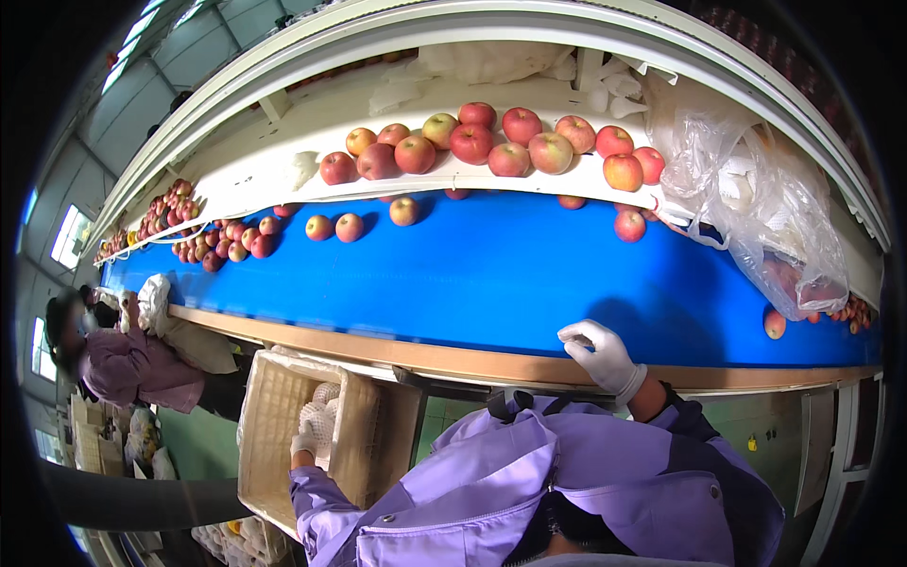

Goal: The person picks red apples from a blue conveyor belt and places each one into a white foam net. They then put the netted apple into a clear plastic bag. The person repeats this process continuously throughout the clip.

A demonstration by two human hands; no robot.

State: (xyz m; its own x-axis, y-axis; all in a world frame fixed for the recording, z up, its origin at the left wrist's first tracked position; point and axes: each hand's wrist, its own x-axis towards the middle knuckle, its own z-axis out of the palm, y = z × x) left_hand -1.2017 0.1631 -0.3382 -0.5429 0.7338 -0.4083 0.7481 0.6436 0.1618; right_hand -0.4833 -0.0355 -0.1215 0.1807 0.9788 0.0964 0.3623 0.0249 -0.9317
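Note:
My left hand [305, 441], in a white glove, reaches into a plastic crate [360, 418] at the lower left. It touches fruit in white foam net sleeves [322, 418]; whether its fingers are closed on one cannot be told. My right hand [596, 354], also gloved in white, is over the near edge of the blue conveyor belt [453, 283], its fingers curled apart with nothing seen between them. Loose apples [348, 227] lie along the belt's far side, with a denser group [227, 241] at the left. More apples [470, 144] sit on the white ledge behind it.
A clear plastic bag [772, 212] hangs over the ledge and belt at the right. A wooden rail [453, 354] edges the belt on my side. At the left, a co-worker [142, 368] in a purple jacket stands beside the belt. Another crate [244, 542] with wrapped fruit lies at the lower left.

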